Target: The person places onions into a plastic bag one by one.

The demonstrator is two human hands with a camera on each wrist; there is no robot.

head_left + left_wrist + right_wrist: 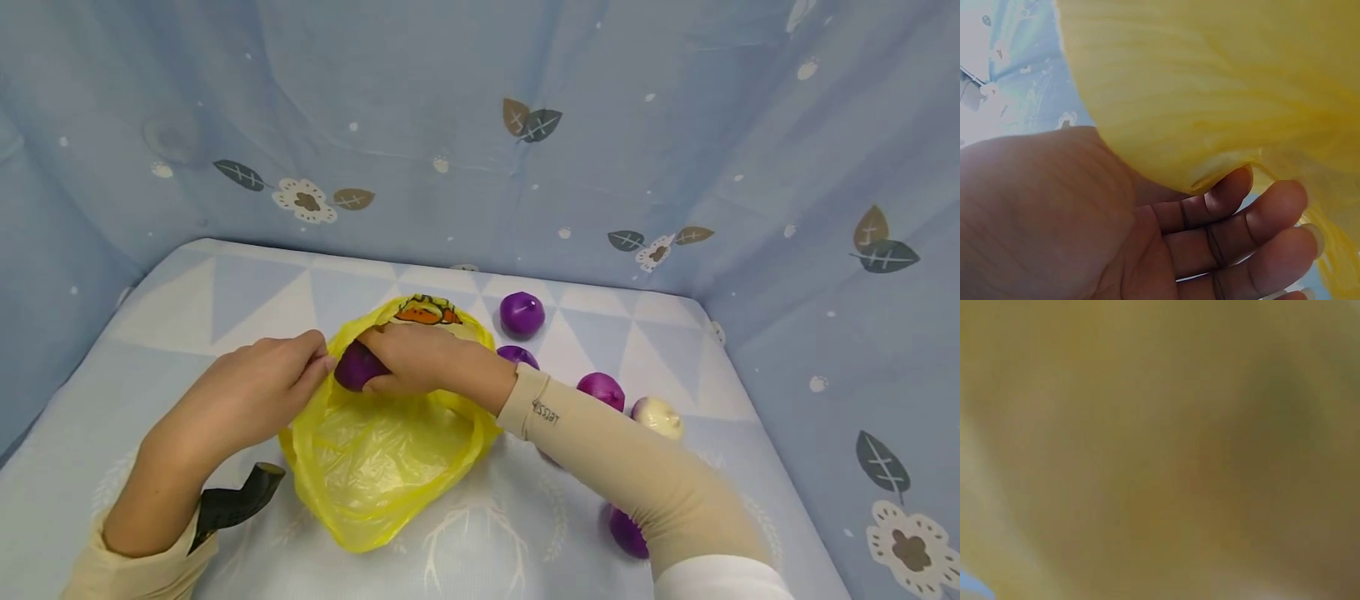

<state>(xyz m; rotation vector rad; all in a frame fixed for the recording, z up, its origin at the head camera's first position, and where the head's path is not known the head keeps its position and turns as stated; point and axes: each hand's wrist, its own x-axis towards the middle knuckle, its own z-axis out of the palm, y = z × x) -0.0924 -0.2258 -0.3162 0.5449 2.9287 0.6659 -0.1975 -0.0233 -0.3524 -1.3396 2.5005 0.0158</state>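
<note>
A yellow plastic bag [390, 467] lies with its mouth spread wide, an orange cartoon print showing on its far side. At the bag's left rim, my left hand [247, 392] pinches the plastic. The left wrist view has thumb and forefinger on a fold of the bag, the other fingers [1260, 262] loosely bent below. Inside the mouth, my right hand [416, 354] grips a purple onion [360, 367], reaching in from the right. Yellow blur fills the right wrist view, so the onion is hidden there.
Right of the bag lie several onions: a purple one [522, 314] farthest back, another [517, 356] partly behind my right arm, one more [600, 389], a pale onion [657, 417], and a purple onion [628, 532] nearer me. A patterned cloth [480, 83] hangs behind the table.
</note>
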